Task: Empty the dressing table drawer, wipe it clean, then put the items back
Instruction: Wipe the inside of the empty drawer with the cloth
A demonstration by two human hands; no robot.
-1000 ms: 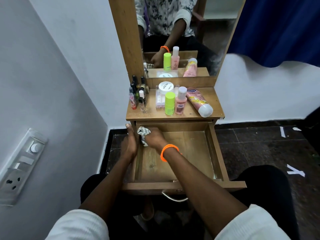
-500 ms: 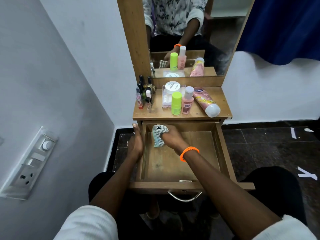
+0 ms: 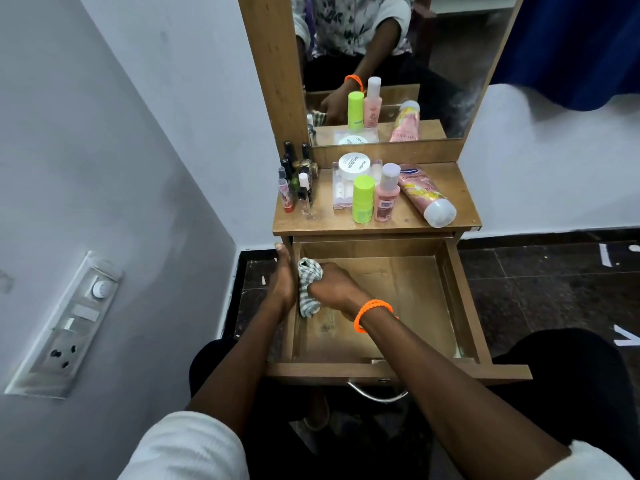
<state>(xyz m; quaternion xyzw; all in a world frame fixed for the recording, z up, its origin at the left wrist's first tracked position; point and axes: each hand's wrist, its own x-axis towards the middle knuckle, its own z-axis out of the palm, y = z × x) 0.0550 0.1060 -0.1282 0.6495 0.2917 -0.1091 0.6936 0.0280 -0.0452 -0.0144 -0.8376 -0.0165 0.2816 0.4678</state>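
The white wall (image 3: 121, 168) fills the left side and carries a switch panel (image 3: 65, 327), while a dark tiled floor (image 3: 554, 289) spreads to the right below a blue curtain (image 3: 571, 46). Against the wall stands the dressing table, its mirror (image 3: 398, 64) reflecting the person's arm and the bottles. Below it, the drawer (image 3: 464, 299) is pulled fully out, its wooden bottom bare apart from the cloth. On the tabletop (image 3: 446, 188) above sit the removed items: a pink tube (image 3: 424, 195) lying on its side at the right, a green bottle (image 3: 363, 199) and a pink bottle (image 3: 386, 194) standing just beside each other, a white jar (image 3: 354, 165) on a clear box behind them, and a cluster of small nail polish bottles (image 3: 296, 181) at the left edge. The left hand (image 3: 284, 282) rests with straight fingers along the drawer's left wall (outside face). The right hand (image 3: 334, 289), with an orange wristband (image 3: 372, 315), has its grip curled round a checked cloth (image 3: 308, 289) at the drawer's back left corner.
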